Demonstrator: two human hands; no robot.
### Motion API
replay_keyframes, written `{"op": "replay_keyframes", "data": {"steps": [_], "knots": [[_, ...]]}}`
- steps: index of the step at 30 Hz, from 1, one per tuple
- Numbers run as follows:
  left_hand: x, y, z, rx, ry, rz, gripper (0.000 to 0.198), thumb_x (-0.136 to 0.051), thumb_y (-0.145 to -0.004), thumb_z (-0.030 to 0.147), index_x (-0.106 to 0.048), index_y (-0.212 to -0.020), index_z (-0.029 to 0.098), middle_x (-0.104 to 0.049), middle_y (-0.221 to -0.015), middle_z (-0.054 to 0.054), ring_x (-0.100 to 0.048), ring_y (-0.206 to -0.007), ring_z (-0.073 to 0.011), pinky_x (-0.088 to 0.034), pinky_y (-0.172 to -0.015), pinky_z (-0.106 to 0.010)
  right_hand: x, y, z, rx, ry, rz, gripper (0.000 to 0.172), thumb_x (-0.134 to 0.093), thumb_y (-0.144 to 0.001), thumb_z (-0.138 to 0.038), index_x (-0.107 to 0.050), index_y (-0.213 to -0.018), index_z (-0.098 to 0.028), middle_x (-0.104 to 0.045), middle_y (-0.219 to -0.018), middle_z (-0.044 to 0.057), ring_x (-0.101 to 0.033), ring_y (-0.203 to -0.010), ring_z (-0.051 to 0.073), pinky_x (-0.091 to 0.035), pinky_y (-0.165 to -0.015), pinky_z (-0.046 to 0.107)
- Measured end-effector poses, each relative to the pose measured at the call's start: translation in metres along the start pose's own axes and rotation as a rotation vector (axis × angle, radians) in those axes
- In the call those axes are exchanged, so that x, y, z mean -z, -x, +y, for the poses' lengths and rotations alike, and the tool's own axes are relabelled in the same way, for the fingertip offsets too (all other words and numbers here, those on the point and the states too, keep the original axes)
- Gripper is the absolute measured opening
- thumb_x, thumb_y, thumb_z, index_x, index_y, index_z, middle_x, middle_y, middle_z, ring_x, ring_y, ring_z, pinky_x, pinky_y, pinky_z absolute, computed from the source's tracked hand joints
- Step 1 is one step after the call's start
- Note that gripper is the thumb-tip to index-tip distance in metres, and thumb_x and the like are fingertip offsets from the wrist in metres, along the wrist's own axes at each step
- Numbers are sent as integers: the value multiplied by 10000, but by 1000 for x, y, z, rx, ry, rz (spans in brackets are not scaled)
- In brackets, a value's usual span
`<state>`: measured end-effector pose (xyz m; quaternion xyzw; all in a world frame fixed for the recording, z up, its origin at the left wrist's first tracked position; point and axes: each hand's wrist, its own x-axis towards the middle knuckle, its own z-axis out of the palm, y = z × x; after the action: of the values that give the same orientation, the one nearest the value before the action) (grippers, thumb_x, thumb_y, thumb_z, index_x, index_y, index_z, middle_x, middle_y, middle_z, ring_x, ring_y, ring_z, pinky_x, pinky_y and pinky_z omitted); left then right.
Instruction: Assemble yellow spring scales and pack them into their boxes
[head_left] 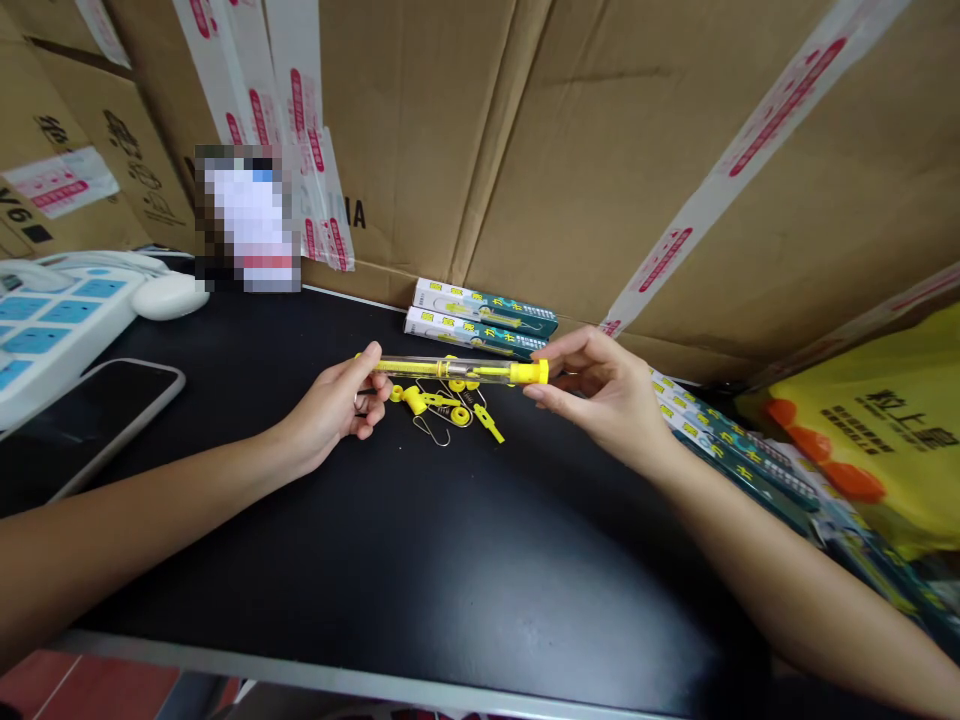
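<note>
Clear tube [442,368] held level, just above the black surface [420,560], spanning the gap between both hands. Left hand [341,405]: grip closed on the tube's left end, thumb on top, other fingers curled beneath. Right hand [600,390]: fingertips pinch the right end at the yellow cap [534,372]. Judgement: holding it at both ends keeps the tube steady and leaves the cap end free to be worked.

Tube: slim, transparent, with yellow contents along its length and a paler section near the middle; finer detail is too small to read.

Directly below it, loose yellow parts [457,412] and bent wire clips [433,432] lie in a small cluster, within reach of either hand. Two printed packs [484,318] lie stacked just behind, against the cardboard cartons [600,150]; more packs [720,430] run along the right. Phone [97,410] and power strip [45,330] sit well apart, far left.
</note>
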<state>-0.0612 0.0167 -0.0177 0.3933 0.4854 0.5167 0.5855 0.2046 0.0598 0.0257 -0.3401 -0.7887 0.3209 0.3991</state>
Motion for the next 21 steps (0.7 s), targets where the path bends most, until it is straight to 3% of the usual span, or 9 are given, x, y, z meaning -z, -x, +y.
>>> {"op": "replay_keyframes", "data": {"steps": [12, 21], "knots": [[-1, 2, 1, -36, 20, 0, 394, -539, -875, 518, -488, -715, 162, -467, -673, 28, -422, -436, -50, -325, -327, -145, -1, 0, -3, -89, -41, -39, 330, -688, -791, -497, -547, -812, -200, -637, -715, 7, -587, -582, 108, -509, -486, 224], [-4, 4, 2, -91, -22, 15, 409, -585, -832, 545, -501, -714, 163, -481, -661, 27, -432, -425, -52, -325, -315, -153, -1, 3, 0, -121, 112, -118, 492, -416, -924, -593, -523, -663, -190, -567, -604, 0, -496, -469, 85, -411, -453, 223]]}}
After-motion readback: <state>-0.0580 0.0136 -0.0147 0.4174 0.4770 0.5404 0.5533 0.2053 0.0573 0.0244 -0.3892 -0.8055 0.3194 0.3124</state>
